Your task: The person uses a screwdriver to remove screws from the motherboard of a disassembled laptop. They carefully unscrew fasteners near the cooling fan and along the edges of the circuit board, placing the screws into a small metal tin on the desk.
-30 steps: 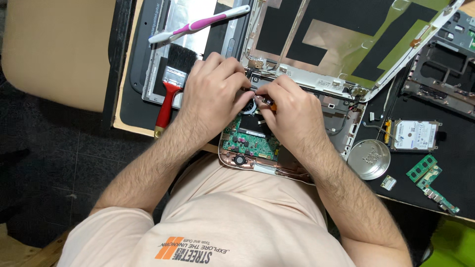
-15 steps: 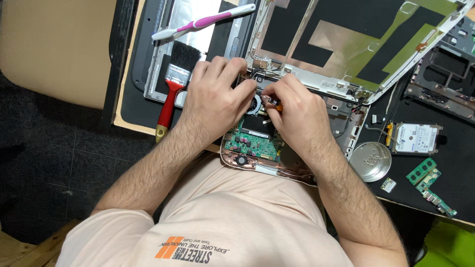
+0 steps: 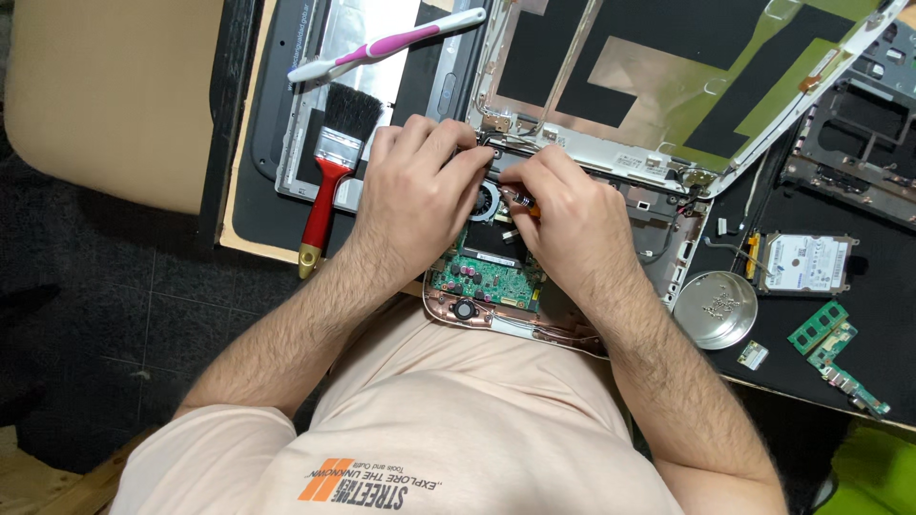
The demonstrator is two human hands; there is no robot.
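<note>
On the black desk mat (image 3: 258, 205), the opened pink-edged laptop base (image 3: 496, 286) is sitting at the near edge, the right hand (image 3: 563, 224) pinching a small orange-handled screwdriver (image 3: 523, 202) while the left hand (image 3: 420, 195) is pressing flat beside it, so keeping the tool straight and steady seems best.

The opened pink-edged laptop chassis (image 3: 572, 329) lies at the table's near edge, the green circuit board (image 3: 487, 279) inside it. Left of it lies the red-handled paintbrush (image 3: 334, 162), the pink-and-white toothbrush (image 3: 386, 43) behind that. Right (well apart) sit the round metal dish (image 3: 716, 310), then the silver hard drive (image 3: 806, 264).
</note>
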